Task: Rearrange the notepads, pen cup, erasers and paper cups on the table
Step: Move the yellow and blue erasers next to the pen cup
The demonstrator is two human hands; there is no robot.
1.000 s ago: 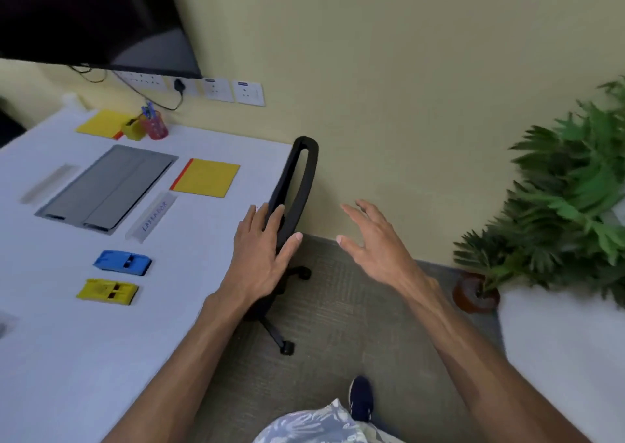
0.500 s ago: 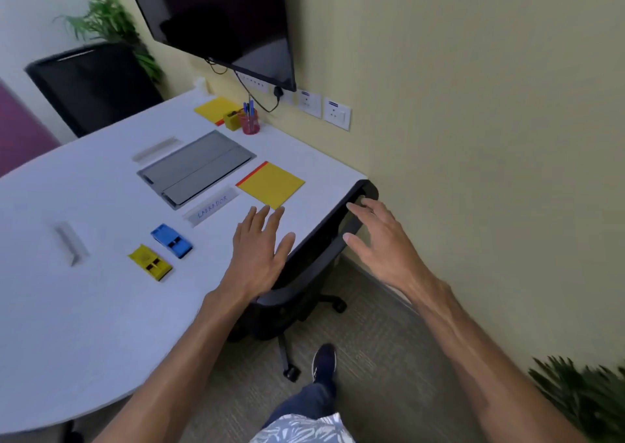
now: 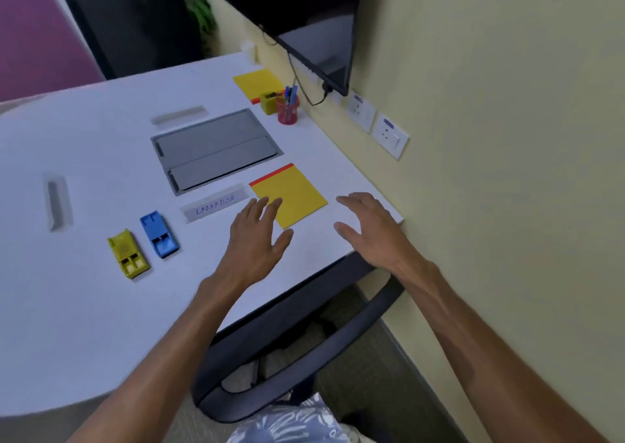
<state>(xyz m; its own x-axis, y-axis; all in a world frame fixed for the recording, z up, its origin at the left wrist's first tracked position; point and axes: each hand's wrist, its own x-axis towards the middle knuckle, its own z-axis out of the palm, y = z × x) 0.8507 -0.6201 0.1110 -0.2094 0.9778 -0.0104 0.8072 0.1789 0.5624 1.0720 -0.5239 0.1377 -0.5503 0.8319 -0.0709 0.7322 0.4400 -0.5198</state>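
Smooth white table [image 3: 84, 324]; both hands [image 3: 257, 236] spread, empty, beside flat yellow notepad [image 3: 291, 194].

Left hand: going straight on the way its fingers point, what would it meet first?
Probably the nearer yellow notepad: the left hand has fingertips right at its near edge, though their height above it is unclear.

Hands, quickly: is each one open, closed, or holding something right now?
Left hand: open, fingers spread, holding nothing, fingertips at the near yellow notepad edge.
Right hand: open, fingers spread, holding nothing, over the table corner.
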